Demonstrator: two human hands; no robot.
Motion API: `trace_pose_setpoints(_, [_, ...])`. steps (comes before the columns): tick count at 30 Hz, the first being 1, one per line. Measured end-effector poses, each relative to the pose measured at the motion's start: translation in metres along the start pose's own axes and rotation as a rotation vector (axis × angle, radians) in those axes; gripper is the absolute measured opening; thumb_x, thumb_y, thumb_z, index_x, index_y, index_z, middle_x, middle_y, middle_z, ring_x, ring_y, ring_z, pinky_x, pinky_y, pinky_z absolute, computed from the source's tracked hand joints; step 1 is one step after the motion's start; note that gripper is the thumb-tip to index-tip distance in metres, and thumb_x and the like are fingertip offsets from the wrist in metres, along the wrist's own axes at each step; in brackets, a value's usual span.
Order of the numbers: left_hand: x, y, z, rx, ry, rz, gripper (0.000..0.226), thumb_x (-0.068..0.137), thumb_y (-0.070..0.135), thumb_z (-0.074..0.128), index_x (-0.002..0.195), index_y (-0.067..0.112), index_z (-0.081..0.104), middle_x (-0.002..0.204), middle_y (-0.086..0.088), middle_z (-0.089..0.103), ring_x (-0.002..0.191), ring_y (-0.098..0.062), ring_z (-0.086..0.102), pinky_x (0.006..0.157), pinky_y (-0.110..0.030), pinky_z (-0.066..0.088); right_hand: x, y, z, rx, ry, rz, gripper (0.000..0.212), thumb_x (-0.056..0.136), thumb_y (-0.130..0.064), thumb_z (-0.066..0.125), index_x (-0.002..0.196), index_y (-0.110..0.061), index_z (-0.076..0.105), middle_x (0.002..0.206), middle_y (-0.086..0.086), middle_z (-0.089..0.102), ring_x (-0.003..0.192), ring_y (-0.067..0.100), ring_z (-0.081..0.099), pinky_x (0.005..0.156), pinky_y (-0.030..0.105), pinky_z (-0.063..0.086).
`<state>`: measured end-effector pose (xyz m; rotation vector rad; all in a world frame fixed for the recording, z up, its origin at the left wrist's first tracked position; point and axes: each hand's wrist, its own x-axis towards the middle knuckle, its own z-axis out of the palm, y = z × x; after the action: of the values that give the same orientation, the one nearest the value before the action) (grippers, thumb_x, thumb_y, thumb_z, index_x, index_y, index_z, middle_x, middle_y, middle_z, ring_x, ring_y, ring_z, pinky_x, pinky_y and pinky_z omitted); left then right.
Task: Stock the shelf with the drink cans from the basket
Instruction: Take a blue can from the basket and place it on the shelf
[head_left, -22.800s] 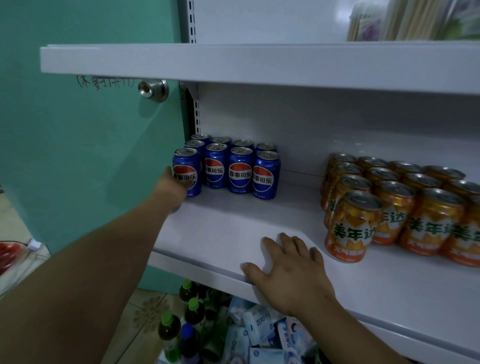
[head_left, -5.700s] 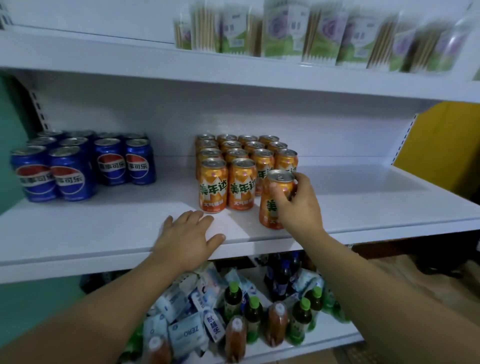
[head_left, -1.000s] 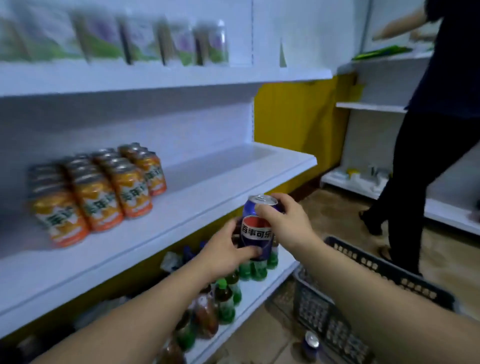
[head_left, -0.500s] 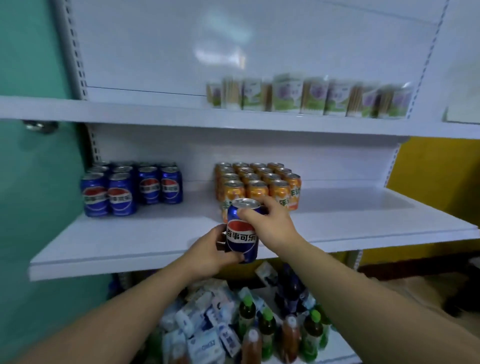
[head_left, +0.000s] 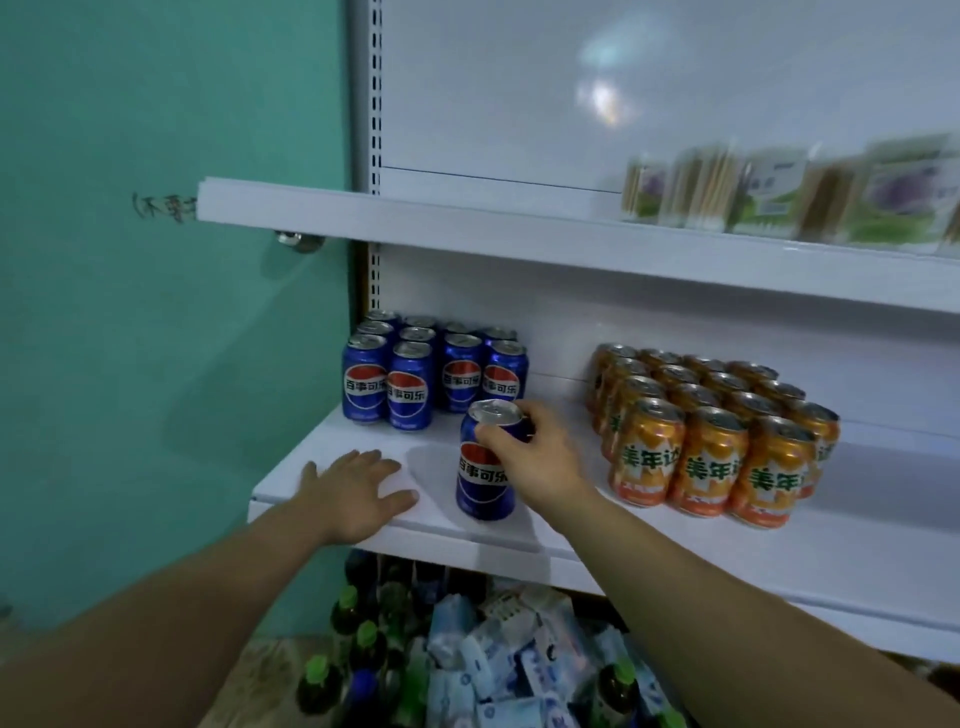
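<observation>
On the middle shelf (head_left: 332, 470), near its front edge: a blue can (head_left: 485, 462) standing upright, gripped round the rim by the right hand (head_left: 535, 452), fingers clamped on it. Left hand (head_left: 358, 486) spread flat on the shelf, empty, just beside. Placing step apparently under way. Blue cans (head_left: 434, 371) grouped behind at the left end; orange cans (head_left: 711, 431) well apart to the right. Next, probably: slide back against the blue group's front row, square the label, then let go. Basket out of view.
</observation>
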<state>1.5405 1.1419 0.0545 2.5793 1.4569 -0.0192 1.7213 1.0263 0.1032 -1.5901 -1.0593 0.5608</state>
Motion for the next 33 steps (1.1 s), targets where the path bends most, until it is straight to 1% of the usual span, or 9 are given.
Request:
trace_pose_setpoints(4, [0.015,-0.006,0.002,0.008,0.027,-0.023,0.076,0.086,0.075,0.027,0.150,0.036,0.017,0.161,0.006,0.002,0.148,-0.017,0.000,0.115,-0.058,-0.001,0.025,0.007,0.013,0.024,-0.020,-0.016,0.050,0.088,-0.032,0.068,0.133,-0.024,0.048,0.127,-0.004,0.057,0.106,0.010,0.053,0.088,0.028,0.044])
trace_pose_setpoints(8, [0.022,-0.009,0.008,0.008,0.063,-0.026,0.075,0.086,0.075,0.027,0.150,0.037,0.015,0.161,0.008,0.003,0.148,-0.015,0.001,0.116,-0.055,0.000,0.052,0.014,0.027,0.000,0.003,-0.053,0.055,0.090,-0.033,0.065,0.139,-0.027,0.041,0.134,-0.004,0.054,0.122,0.018,0.052,0.093,0.028,0.041])
trace_pose_setpoints(10, [0.024,-0.012,0.011,0.002,0.079,-0.020,0.075,0.085,0.075,0.027,0.150,0.038,0.017,0.161,0.009,0.004,0.147,-0.014,0.002,0.117,-0.054,0.000,0.065,0.016,0.035,0.001,0.018,-0.030,0.059,0.092,-0.035,0.062,0.144,-0.027,0.035,0.137,-0.004,0.051,0.125,0.020,0.049,0.092,0.028,0.040])
trace_pose_setpoints(12, [0.024,-0.013,0.013,-0.006,0.086,-0.019,0.075,0.084,0.076,0.028,0.149,0.038,0.017,0.161,0.010,0.005,0.147,-0.013,0.002,0.117,-0.053,0.000,0.078,0.020,0.044,0.006,0.033,-0.010,0.061,0.092,-0.039,0.061,0.146,-0.028,0.034,0.142,-0.001,0.049,0.127,0.023,0.048,0.096,0.032,0.042])
trace_pose_setpoints(14, [0.025,-0.013,0.015,-0.009,0.096,-0.015,0.075,0.084,0.076,0.028,0.149,0.039,0.018,0.160,0.010,0.005,0.147,-0.013,0.002,0.117,-0.053,0.000,0.090,0.022,0.051,0.002,0.042,0.004,0.062,0.091,-0.041,0.060,0.146,-0.029,0.033,0.145,-0.001,0.046,0.129,0.025,0.047,0.101,0.038,0.043])
trace_pose_setpoints(17, [0.025,-0.014,0.014,-0.014,0.106,-0.014,0.074,0.085,0.075,0.027,0.148,0.040,0.017,0.160,0.011,0.005,0.147,-0.012,0.001,0.117,-0.052,-0.001,0.107,0.023,0.059,0.011,0.040,0.011,0.062,0.092,-0.042,0.060,0.146,-0.028,0.033,0.147,-0.002,0.044,0.131,0.024,0.045,0.104,0.040,0.042])
trace_pose_setpoints(24, [0.024,-0.014,0.015,-0.027,0.086,-0.019,0.073,0.086,0.074,0.027,0.149,0.039,0.015,0.160,0.011,0.002,0.147,-0.011,-0.002,0.118,-0.050,-0.003,0.132,0.032,0.075,-0.054,0.093,-0.041,0.065,0.092,-0.046,0.058,0.148,-0.027,0.032,0.154,-0.001,0.031,0.136,0.024,0.037,0.107,0.040,0.038])
trace_pose_setpoints(28, [0.025,-0.014,0.015,-0.017,0.071,-0.024,0.074,0.086,0.074,0.026,0.149,0.040,0.012,0.160,0.012,0.000,0.147,-0.011,-0.003,0.118,-0.050,-0.004,0.138,0.039,0.080,-0.024,0.103,-0.063,0.066,0.092,-0.043,0.059,0.149,-0.028,0.029,0.154,-0.002,0.032,0.136,0.023,0.037,0.106,0.042,0.039])
trace_pose_setpoints(33, [0.026,-0.014,0.013,-0.021,0.069,-0.024,0.074,0.085,0.074,0.027,0.149,0.039,0.012,0.160,0.011,0.001,0.147,-0.012,-0.003,0.118,-0.051,-0.004,0.137,0.032,0.078,-0.070,0.078,-0.017,0.068,0.093,-0.045,0.056,0.151,-0.027,0.025,0.155,-0.001,0.031,0.137,0.025,0.036,0.105,0.042,0.038])
